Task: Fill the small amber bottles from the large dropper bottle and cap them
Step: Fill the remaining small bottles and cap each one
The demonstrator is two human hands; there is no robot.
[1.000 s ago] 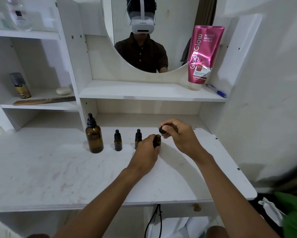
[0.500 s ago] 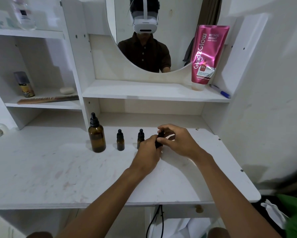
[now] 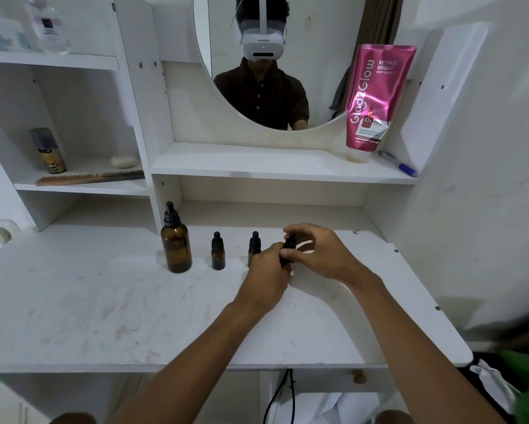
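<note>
The large amber dropper bottle [image 3: 176, 243] stands capped on the white vanity top [image 3: 104, 301]. To its right stand two small capped amber bottles, one [image 3: 218, 251] free and one [image 3: 254, 246] partly hidden behind my left hand [image 3: 266, 278]. My left hand grips a third small amber bottle [image 3: 286, 258] by its body. My right hand [image 3: 320, 254] pinches that bottle's black dropper cap [image 3: 290, 241] from above, with the cap sitting on the bottle's neck.
A shelf above carries a pink Glad2Glow tube [image 3: 375, 99] and a blue pen [image 3: 399, 165]. The left shelf holds a small spray can [image 3: 47, 151], a soap bar [image 3: 124, 161] and a comb [image 3: 88, 179]. An oval mirror [image 3: 275, 56] reflects a person. A wall stands at the right.
One second ago my right hand held the cap lifted off the small bottle. It has lowered the cap onto the neck, and both hands now hold the bottle together.
</note>
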